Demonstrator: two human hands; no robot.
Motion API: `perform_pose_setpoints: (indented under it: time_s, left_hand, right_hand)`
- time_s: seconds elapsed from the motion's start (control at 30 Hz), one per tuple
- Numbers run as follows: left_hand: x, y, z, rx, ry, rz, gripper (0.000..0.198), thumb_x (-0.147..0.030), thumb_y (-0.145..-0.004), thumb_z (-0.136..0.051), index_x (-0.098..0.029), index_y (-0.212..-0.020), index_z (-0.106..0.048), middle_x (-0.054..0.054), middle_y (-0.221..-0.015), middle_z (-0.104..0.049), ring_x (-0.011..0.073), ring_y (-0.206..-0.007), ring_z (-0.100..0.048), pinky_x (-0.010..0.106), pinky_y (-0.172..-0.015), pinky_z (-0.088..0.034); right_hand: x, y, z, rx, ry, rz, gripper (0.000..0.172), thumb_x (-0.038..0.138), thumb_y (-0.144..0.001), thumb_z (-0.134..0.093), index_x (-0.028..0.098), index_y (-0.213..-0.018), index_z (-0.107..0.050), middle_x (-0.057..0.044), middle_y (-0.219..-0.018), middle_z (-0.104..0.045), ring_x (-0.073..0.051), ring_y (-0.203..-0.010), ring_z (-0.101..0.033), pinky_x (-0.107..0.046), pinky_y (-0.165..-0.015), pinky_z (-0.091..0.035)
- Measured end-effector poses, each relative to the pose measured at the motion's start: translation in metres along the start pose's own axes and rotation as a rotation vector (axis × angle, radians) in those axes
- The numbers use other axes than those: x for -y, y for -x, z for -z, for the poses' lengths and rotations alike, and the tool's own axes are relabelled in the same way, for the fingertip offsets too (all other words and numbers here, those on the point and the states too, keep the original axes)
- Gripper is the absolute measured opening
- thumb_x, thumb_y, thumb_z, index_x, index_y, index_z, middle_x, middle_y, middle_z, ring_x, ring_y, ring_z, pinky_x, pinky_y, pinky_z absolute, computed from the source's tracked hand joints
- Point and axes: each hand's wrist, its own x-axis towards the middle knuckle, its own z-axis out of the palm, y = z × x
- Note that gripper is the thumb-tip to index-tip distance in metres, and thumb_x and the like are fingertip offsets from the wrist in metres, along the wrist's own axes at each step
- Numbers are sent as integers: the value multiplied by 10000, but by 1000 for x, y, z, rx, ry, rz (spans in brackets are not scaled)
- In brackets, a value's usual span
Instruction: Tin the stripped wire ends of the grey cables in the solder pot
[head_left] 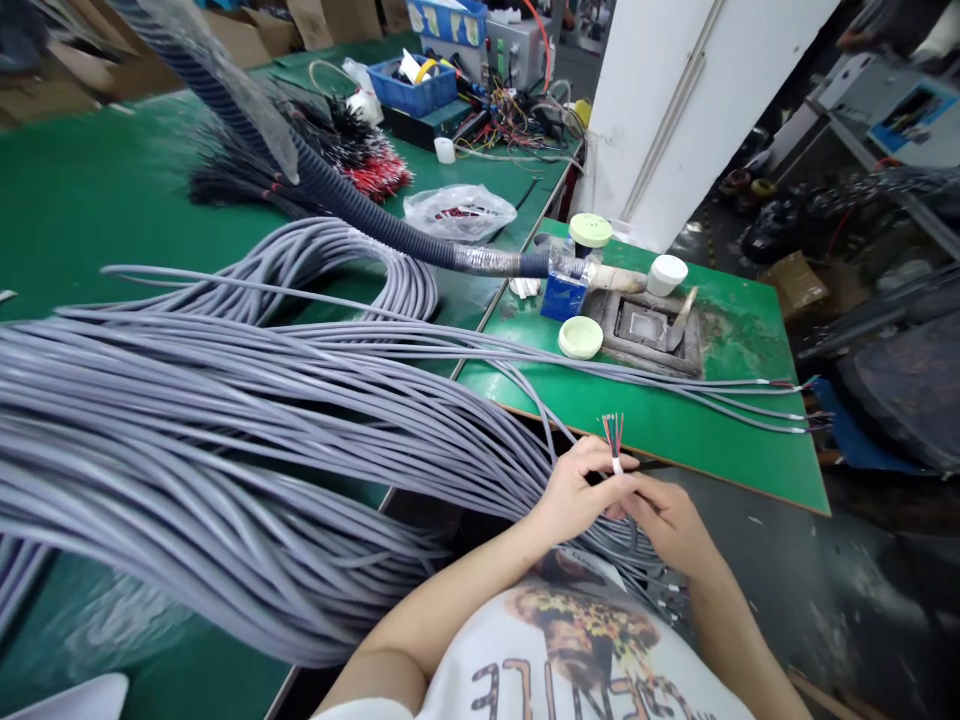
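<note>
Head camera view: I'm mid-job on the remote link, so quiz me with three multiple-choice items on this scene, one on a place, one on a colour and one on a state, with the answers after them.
1. Where is the stripped cable end?
A. Lying in the blue crate
B. Between the left hand and right hand
C. Resting on the white tub

2. What colour is the lid lying flat on the green board?
A. Pale green
B. Red
C. Black

3. How do the grey cables end past the board's right side?
A. Plugged into a connector
B. Wound in a tight coil
C. Stripped, with inner wires showing

1. B: its coloured wires fan out above the fingers of both hands.
2. A: the round lid shows pale green against the board.
3. C: bare wire tips stick out from the sheaths.
</note>
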Motion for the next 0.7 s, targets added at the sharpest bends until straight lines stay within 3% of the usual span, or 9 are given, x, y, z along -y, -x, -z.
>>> perform_pose_setpoints:
  time_s: [0.1, 0.17, 0.47, 0.7]
  left_hand:
    - [1, -1, 3, -186, 100, 48, 141, -274, -749, -703, -183, -855, -688, -1, -731, -551, 116, -678, -495, 246, -674, -413]
    - [2, -1, 8, -233, 112, 43, 123, -279, -754, -699, -173, -804, -666, -4, -723, -545, 106, -667, -487, 237, -667, -410]
    - [-5, -5, 5, -154, 307, 211, 240, -306, -719, -734, -159, -864, -611, -39, -603, -586, 96, -546, -578, 223, -590, -445]
    - [-10, -8, 1, -175, 420, 276, 233, -273, -673, -759, -156, -774, -584, -57, -567, -573, 76, -512, -562, 191, -540, -450]
  right_hand:
    - [0, -3, -1, -32, -27, 0, 279, 336, -938, -437, 193, -849, -658, -9, -730, -683, -142, -672, -621, -237, -666, -444]
    - [-2, -4, -2, -39, -47, -1, 269, 335, -932, -448, 192, -851, -661, -11, -737, -691, -141, -672, -630, -234, -666, -454]
    - [-2, -7, -7, -71, 28, 48, 274, 322, -937, -437, 191, -851, -662, -9, -732, -676, -131, -673, -619, -229, -667, -439]
    - [-7, -7, -8, -73, 77, 74, 230, 294, -947, -437, 188, -909, -638, -9, -765, -669, -126, -704, -610, -223, -681, -412]
